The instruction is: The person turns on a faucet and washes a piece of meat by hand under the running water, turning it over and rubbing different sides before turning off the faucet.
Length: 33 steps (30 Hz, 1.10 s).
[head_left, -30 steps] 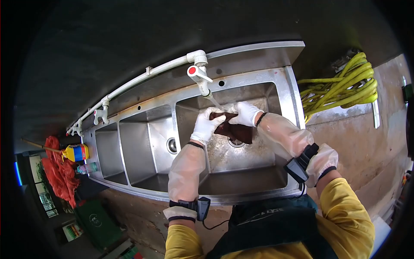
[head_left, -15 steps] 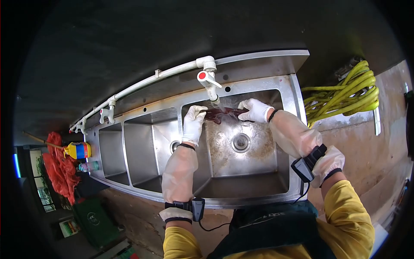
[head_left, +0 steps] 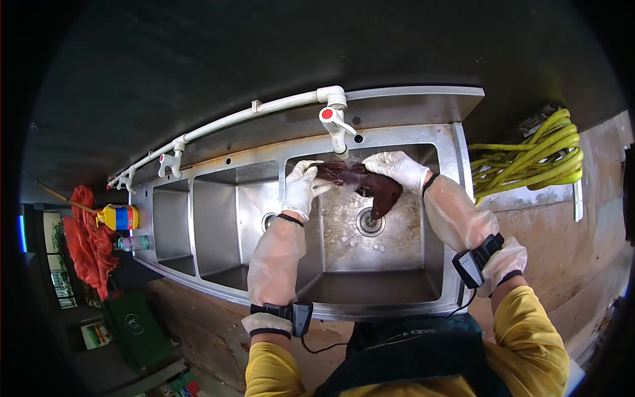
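A glossy, dark red, floppy piece that looks like raw liver (head_left: 385,192) is stretched between my hands under the white tap (head_left: 337,126). My gloved left hand (head_left: 303,190) is closed on its thinner left end. At the upper right, my gloved right hand (head_left: 400,171) pinches its edge, and a broad flap droops below those fingers. Water from the tap falls on the middle of the piece. The hanging flap reaches the upper edge of the round drain (head_left: 370,223) as seen from above.
The steel sink (head_left: 370,261) has two more basins on the left. A white pipe (head_left: 231,119) with more taps runs behind. Yellow hose (head_left: 549,149) is coiled at right. A yellow bottle (head_left: 118,217), a clear container (head_left: 134,243) and red sheeting (head_left: 89,245) are at left.
The piece has unfolded: a wide dark flap now hangs down on the right, where before it was a narrow strip. Both hands keep hold of it. The view has shifted slightly.
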Tool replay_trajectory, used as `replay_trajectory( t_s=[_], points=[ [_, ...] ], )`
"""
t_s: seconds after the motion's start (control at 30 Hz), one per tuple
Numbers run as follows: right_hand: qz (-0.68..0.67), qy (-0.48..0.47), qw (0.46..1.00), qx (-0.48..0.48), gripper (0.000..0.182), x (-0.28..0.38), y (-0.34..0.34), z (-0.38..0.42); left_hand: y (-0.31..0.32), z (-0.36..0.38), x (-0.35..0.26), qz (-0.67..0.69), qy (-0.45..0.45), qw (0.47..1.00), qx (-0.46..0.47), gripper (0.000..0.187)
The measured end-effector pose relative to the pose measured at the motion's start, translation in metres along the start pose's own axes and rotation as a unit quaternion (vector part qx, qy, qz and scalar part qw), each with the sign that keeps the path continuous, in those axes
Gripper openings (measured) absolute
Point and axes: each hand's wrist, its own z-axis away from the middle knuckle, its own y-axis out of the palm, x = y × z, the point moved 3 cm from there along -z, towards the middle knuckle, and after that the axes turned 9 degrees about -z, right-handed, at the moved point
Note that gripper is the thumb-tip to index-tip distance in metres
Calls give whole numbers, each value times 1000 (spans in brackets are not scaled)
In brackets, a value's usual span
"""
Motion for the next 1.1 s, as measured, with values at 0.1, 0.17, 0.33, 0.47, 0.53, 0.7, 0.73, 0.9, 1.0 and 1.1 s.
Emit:
replay_trajectory(
  t_s=[0.1,0.17,0.33,0.47,0.53,0.7,0.73,0.9,1.0,1.1],
  points=[
    [259,-2,966,16,24,2,-4,3,5,-1,6,137,-10,990,-15,12],
    [400,-64,914,-20,30,6,-7,2,9,-1,7,161,-26,986,-21,10],
    [464,-138,866,-125,26,15,-13,0,10,3,-8,-69,3,998,-9,9],
    [429,-141,883,-130,21,14,-24,-5,4,7,-6,-273,64,957,71,22],
    [425,-126,890,-111,22,15,-20,-2,-8,0,5,-387,106,915,44,21],
    [473,-106,869,-104,23,15,-9,11,-25,-14,22,-502,118,846,-134,23],
    [452,-80,883,-97,25,16,-9,13,-27,-15,24,-496,47,853,-155,17],
    [314,-184,931,-2,35,8,-2,15,-25,-12,41,-15,-65,996,-67,12],
    [176,-165,970,30,25,-1,-2,14,-23,-13,49,137,-39,988,-55,15],
    [359,-341,868,-47,25,-10,-4,12,-15,-14,47,148,-4,986,-77,15]
  ],
)
